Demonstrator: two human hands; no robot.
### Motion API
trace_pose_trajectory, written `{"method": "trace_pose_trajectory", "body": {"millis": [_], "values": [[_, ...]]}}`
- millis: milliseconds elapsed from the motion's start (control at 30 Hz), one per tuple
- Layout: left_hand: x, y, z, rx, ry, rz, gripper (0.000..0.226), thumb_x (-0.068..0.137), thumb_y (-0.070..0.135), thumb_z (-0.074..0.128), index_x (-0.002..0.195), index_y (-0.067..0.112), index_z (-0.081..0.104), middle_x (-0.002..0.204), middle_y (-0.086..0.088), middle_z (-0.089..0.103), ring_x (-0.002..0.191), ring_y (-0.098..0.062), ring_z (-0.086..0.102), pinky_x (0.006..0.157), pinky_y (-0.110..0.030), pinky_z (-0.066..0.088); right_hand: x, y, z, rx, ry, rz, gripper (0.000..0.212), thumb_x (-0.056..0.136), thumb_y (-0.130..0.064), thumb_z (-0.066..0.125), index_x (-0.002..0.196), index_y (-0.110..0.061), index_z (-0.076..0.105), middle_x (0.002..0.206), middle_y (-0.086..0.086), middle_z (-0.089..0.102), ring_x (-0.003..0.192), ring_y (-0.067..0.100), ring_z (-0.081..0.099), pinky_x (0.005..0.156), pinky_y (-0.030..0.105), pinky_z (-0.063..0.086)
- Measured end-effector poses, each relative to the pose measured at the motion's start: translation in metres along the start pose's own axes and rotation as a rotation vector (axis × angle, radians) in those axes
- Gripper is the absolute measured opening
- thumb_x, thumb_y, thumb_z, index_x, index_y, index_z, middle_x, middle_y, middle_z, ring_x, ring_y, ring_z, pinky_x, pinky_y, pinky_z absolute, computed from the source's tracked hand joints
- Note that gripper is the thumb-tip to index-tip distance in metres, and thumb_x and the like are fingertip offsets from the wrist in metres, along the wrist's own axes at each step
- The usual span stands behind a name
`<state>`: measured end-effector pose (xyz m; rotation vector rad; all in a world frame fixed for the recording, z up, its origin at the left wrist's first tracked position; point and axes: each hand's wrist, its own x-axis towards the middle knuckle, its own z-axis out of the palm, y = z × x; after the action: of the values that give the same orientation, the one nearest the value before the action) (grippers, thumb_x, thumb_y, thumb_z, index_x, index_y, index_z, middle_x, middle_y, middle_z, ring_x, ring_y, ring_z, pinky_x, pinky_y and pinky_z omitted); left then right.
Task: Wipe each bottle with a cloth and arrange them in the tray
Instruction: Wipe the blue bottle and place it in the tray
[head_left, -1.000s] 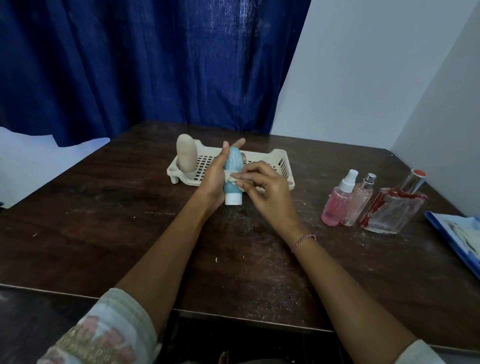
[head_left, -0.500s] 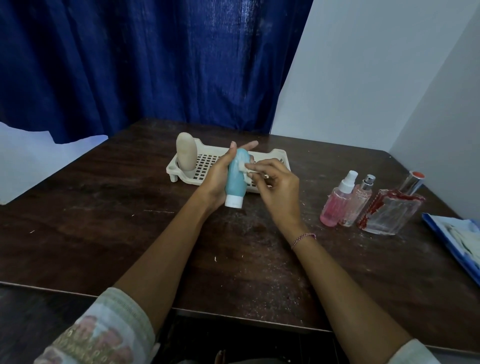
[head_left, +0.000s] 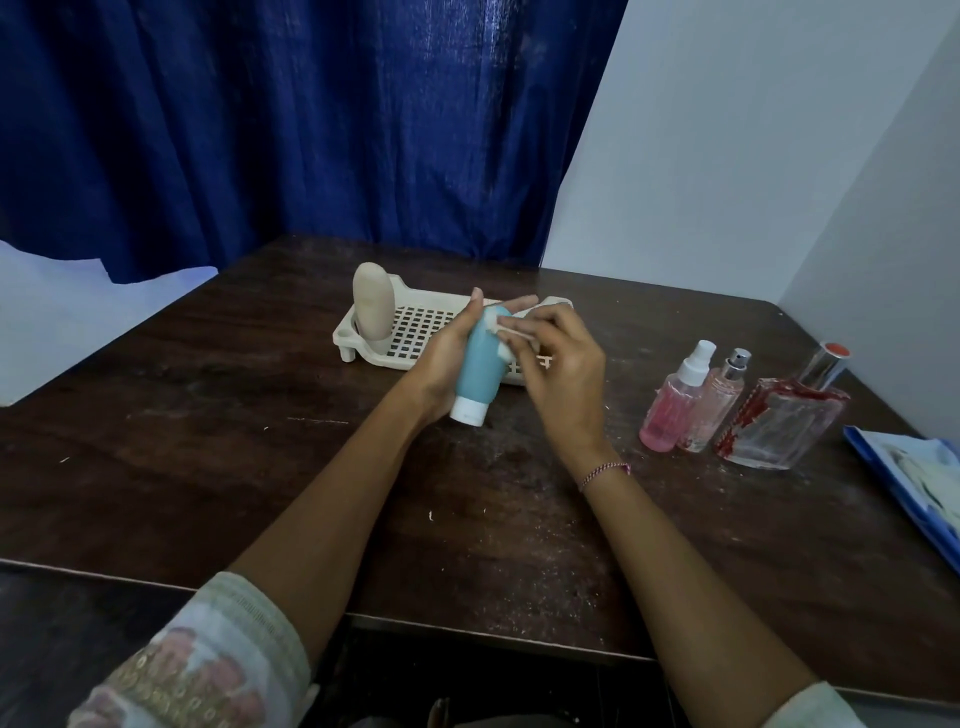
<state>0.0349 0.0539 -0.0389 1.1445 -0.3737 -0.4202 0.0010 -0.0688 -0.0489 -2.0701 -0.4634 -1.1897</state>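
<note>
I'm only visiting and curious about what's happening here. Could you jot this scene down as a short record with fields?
being wiped: teal bottle, tilted, white cap down
left hand: holds the teal bottle in front of the tray
right hand: fingers pinch a small white cloth against the bottle's upper end
in tray: one beige bottle, standing at its left end
waiting at right: pink spray bottle, slim perfume bottle, large glass perfume bottle

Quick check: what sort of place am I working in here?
Probably a room corner at home, not a workshop: a dark wooden table, a blue curtain behind it, plain walls and perfume bottles.
</note>
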Motion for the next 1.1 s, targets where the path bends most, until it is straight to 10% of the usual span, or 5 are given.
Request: {"method": "trace_pose_trajectory", "body": {"millis": [100, 333, 567, 1100], "values": [[-0.002, 0.000, 0.003, 0.063, 0.035, -0.015, 0.056, 0.100, 0.049, 0.021, 0.096, 0.025, 0.072, 0.085, 0.006, 0.073, 0.076, -0.010, 0.061, 0.069, -0.026, 0.044, -0.001, 0.001, -0.002, 0.017, 0.013, 0.019, 0.015, 0.082, -0.005, 0.069, 0.098, -0.005, 0.071, 0.094, -0.005, 0.059, 0.089, -0.002, 0.052, 0.082, 0.009, 0.043], [0.001, 0.001, -0.005, 0.184, 0.072, -0.022, 0.076, 0.092, 0.064, 0.009, 0.125, 0.019, 0.060, 0.118, -0.010, 0.066, 0.112, -0.022, 0.061, 0.098, -0.034, 0.047, -0.008, -0.011, 0.007, 0.014, -0.171, -0.112, 0.020, 0.085, -0.015, 0.061, 0.097, -0.003, 0.070, 0.091, 0.009, 0.060, 0.088, 0.012, 0.055, 0.082, 0.021, 0.048], [-0.003, 0.001, 0.007, 0.379, 0.162, -0.020, 0.080, 0.088, 0.067, -0.002, 0.091, 0.021, 0.064, 0.068, -0.003, 0.066, 0.064, -0.014, 0.061, 0.057, -0.024, 0.049, 0.004, 0.002, -0.003, -0.065, -0.025, 0.054, 0.015, 0.087, -0.009, 0.064, 0.100, -0.003, 0.069, 0.091, 0.007, 0.060, 0.083, 0.008, 0.053, 0.077, 0.009, 0.043], [-0.008, 0.004, 0.013, 0.488, 0.209, 0.125, 0.050, 0.097, 0.052, 0.015, 0.083, 0.024, 0.055, 0.081, -0.002, 0.061, 0.072, -0.010, 0.059, 0.065, -0.023, 0.047, 0.003, -0.001, 0.000, -0.191, -0.045, -0.104, 0.021, 0.089, -0.013, 0.056, 0.104, -0.004, 0.068, 0.098, 0.009, 0.061, 0.093, 0.013, 0.050, 0.083, 0.017, 0.039]]}}
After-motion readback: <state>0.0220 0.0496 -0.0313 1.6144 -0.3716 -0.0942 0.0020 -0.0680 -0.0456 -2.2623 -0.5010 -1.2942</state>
